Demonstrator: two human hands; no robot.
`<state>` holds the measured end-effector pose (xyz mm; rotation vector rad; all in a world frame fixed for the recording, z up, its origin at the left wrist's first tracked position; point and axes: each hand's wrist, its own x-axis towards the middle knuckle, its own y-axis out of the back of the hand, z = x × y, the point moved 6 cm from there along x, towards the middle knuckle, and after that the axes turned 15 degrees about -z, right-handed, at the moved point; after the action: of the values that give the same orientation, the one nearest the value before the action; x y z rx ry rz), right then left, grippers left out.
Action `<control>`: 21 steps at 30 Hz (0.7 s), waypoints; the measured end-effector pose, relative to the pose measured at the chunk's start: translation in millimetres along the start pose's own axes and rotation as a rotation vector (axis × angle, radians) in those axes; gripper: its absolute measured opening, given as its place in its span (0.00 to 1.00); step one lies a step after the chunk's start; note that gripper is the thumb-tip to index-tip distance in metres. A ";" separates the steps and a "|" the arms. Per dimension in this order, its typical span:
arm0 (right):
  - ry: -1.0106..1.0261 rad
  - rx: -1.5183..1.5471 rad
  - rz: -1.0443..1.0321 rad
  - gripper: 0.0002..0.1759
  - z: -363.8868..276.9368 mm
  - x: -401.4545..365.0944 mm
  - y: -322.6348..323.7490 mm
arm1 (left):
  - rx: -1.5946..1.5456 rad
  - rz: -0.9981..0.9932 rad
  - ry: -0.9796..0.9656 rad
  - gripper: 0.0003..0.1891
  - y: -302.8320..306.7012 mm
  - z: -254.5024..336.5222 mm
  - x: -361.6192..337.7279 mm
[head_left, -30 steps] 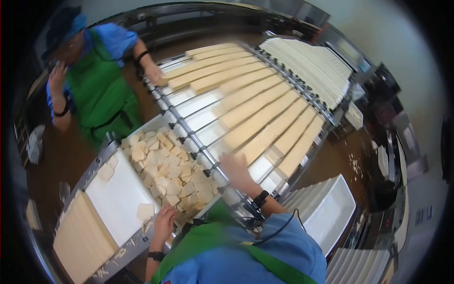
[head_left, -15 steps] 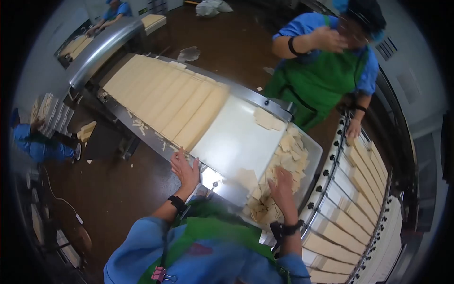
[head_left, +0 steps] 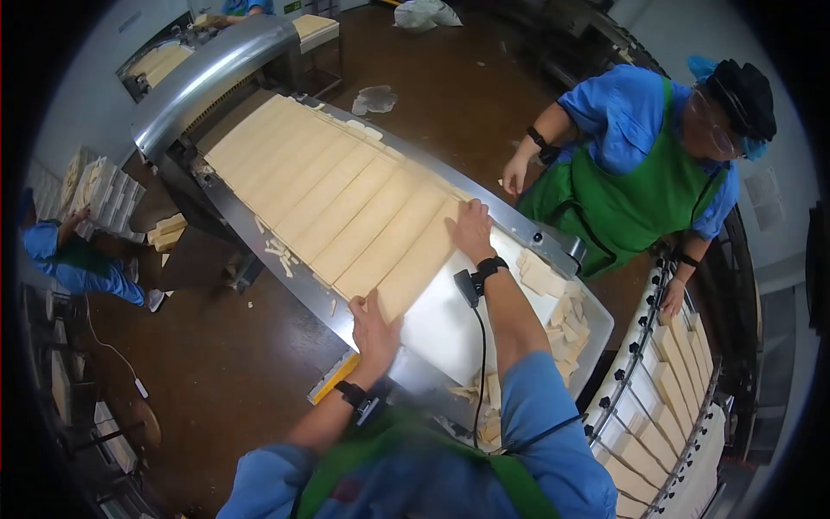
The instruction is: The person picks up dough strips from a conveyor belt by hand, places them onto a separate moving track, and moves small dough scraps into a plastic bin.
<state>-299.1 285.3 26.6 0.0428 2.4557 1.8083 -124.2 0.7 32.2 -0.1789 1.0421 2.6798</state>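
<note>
Brown floor [head_left: 199, 355], metal-edged conveyor [head_left: 519, 227]: both hands on the end strip [head_left: 417, 275].
Head view: left hand [head_left: 373, 337] touches its near end by the conveyor's near edge, right hand [head_left: 472, 232] its far end by the far edge; can't tell if either has closed. Looks like the getting-a-hold step, so imo the next move calls for keeping both ends even. White bin [head_left: 598, 337] at the conveyor's right end holds heaped flat pieces [head_left: 566, 333].

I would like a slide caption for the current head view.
Left hand and right hand at opposite ends of the endmost pale strip on a white belt, a bin of pieces nearby.
</note>
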 end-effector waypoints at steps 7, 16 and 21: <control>-0.184 -0.139 -0.096 0.27 1.0 26.0 -6.8 | 0.050 -0.054 0.067 0.45 -6.2 5.6 6.5; -0.137 -0.029 0.141 0.26 78.3 -79.3 17.8 | 0.090 -0.130 -0.080 0.41 -26.2 25.2 1.9; -0.439 0.088 0.094 0.25 145.3 -223.2 54.1 | 0.188 -0.296 -0.399 0.42 -37.4 49.0 -1.9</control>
<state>-65.5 422.5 48.2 0.5114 2.2426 1.5192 -112.7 60.0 44.4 0.2143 1.0353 2.2146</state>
